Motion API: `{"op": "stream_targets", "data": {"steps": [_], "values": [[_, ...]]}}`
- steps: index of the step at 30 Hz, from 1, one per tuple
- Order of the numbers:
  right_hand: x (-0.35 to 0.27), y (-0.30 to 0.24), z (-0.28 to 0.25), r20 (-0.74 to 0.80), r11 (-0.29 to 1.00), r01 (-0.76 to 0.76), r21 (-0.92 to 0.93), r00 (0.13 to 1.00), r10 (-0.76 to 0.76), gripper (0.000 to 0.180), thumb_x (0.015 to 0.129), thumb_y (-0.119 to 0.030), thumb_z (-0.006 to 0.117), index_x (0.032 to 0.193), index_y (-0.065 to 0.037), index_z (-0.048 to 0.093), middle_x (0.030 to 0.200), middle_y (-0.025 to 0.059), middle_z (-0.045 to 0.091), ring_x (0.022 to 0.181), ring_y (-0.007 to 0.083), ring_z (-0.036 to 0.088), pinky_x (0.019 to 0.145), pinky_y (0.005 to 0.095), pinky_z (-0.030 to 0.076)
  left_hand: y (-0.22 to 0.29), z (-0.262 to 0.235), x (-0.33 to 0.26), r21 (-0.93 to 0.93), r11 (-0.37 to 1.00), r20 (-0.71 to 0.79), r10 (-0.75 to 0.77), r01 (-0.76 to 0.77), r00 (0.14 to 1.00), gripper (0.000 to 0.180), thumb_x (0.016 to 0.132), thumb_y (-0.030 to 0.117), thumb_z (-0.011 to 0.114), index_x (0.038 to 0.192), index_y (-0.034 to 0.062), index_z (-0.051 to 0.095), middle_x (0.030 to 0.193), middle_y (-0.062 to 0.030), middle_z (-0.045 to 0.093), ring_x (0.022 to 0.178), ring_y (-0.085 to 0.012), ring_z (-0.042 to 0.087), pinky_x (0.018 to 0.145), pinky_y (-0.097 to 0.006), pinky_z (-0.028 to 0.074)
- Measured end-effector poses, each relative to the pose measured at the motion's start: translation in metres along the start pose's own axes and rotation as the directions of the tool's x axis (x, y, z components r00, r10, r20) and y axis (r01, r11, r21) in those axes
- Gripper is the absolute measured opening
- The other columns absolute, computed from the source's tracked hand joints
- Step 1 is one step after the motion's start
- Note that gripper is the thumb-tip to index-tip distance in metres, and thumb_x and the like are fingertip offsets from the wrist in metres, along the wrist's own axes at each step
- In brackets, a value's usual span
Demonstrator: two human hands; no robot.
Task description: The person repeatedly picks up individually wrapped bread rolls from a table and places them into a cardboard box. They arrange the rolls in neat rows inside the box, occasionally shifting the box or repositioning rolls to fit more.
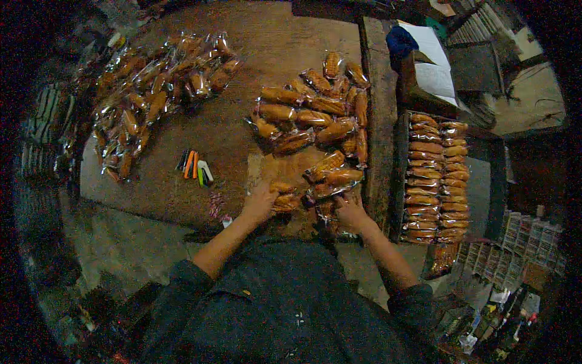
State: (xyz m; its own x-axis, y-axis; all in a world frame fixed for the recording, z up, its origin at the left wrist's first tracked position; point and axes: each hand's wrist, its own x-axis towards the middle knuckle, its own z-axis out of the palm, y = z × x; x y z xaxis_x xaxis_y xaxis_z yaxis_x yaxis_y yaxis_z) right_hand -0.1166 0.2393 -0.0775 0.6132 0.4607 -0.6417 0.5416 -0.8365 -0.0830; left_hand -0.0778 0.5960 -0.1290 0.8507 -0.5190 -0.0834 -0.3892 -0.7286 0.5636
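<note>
At the near edge of the wooden table, my left hand (259,204) is closed round the left side of a pair of golden-brown bread rolls (284,197). My right hand (351,212) grips at a roll in clear wrapping (326,209); its fingertips are partly hidden. Just beyond that hand lie more wrapped rolls (341,177). A loose pile of wrapped rolls (294,115) spreads over the right part of the table, up against its raised wooden edge (379,121).
A bigger heap of wrapped rolls (154,106) covers the table's far left. Several box cutters (193,165) lie left of my hands. At right, a dark crate (496,182) holds two columns of wrapped rolls (422,182). Papers (433,79) lie beyond it.
</note>
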Motion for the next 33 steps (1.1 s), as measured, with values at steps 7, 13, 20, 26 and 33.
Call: {"op": "stream_targets", "data": {"steps": [7, 13, 20, 26, 33], "values": [[-0.029, -0.023, 0.023, -0.286, 0.985, -0.098, 0.144, 0.949, 0.136, 0.038, 0.085, -0.019, 0.066, 0.122, -0.012, 0.068, 0.15, 0.019, 0.04, 0.143, 0.0422, 0.033, 0.118, 0.0657, 0.021, 0.081, -0.058, 0.013, -0.031, 0.998, 0.123, 0.054, -0.05, 0.991, 0.076, 0.07, 0.045, 0.086, 0.133, 0.0111, 0.063, 0.133, -0.0198, 0.057, 0.123, -0.0402, 0.053, 0.106, -0.05, 0.044], [-0.049, -0.016, 0.031, -0.389, 0.938, -0.177, 0.299, 0.875, 0.289, 0.036, 0.09, -0.011, 0.057, 0.126, -0.007, 0.063, 0.145, 0.0198, 0.046, 0.135, 0.0375, 0.045, 0.114, 0.0602, 0.034, 0.121, -0.032, 0.087, -0.337, 0.924, 0.487, 0.004, 0.184, 0.873, 0.094, 0.062, 0.058, 0.09, 0.136, 0.0072, 0.062, 0.136, -0.0201, 0.057, 0.127, -0.0357, 0.054, 0.109, -0.043, 0.042], [-0.142, -0.018, -0.009, -0.361, 0.865, -0.209, 0.456, 0.845, 0.395, 0.028, 0.09, -0.013, 0.056, 0.114, -0.005, 0.068, 0.136, 0.0161, 0.054, 0.131, 0.0343, 0.047, 0.112, 0.0597, 0.034, 0.106, 0.014, 0.106, -0.198, 0.941, 0.532, -0.131, 0.273, 0.837, 0.095, 0.065, 0.052, 0.09, 0.141, 0.0071, 0.058, 0.14, -0.0188, 0.053, 0.132, -0.0355, 0.05, 0.112, -0.045, 0.04], [-0.176, -0.007, -0.027, -0.301, 0.736, -0.196, 0.648, 0.822, 0.483, 0.052, 0.076, -0.027, 0.082, 0.12, -0.005, 0.064, 0.141, 0.0159, 0.048, 0.133, 0.0368, 0.044, 0.114, 0.059, 0.03, 0.111, 0.016, 0.072, -0.009, 0.999, 0.382, 0.045, -0.045, 0.923, 0.088, 0.064, 0.045, 0.089, 0.144, 0.0285, 0.056, 0.143, -0.0133, 0.051, 0.125, -0.0434, 0.051, 0.108, -0.054, 0.04], [-0.155, -0.001, -0.05, -0.383, 0.805, -0.194, 0.56, 0.802, 0.459, 0.063, 0.068, -0.03, 0.089, 0.12, -0.006, 0.064, 0.138, 0.0172, 0.049, 0.131, 0.038, 0.044, 0.111, 0.0576, 0.031, 0.079, -0.033, -0.028, 0.134, 0.99, 0.151, -0.052, 0.032, 0.987, 0.087, 0.064, 0.032, 0.089, 0.143, 0.0332, 0.051, 0.141, -0.0172, 0.049, 0.131, -0.0477, 0.043, 0.108, -0.062, 0.038]]}}
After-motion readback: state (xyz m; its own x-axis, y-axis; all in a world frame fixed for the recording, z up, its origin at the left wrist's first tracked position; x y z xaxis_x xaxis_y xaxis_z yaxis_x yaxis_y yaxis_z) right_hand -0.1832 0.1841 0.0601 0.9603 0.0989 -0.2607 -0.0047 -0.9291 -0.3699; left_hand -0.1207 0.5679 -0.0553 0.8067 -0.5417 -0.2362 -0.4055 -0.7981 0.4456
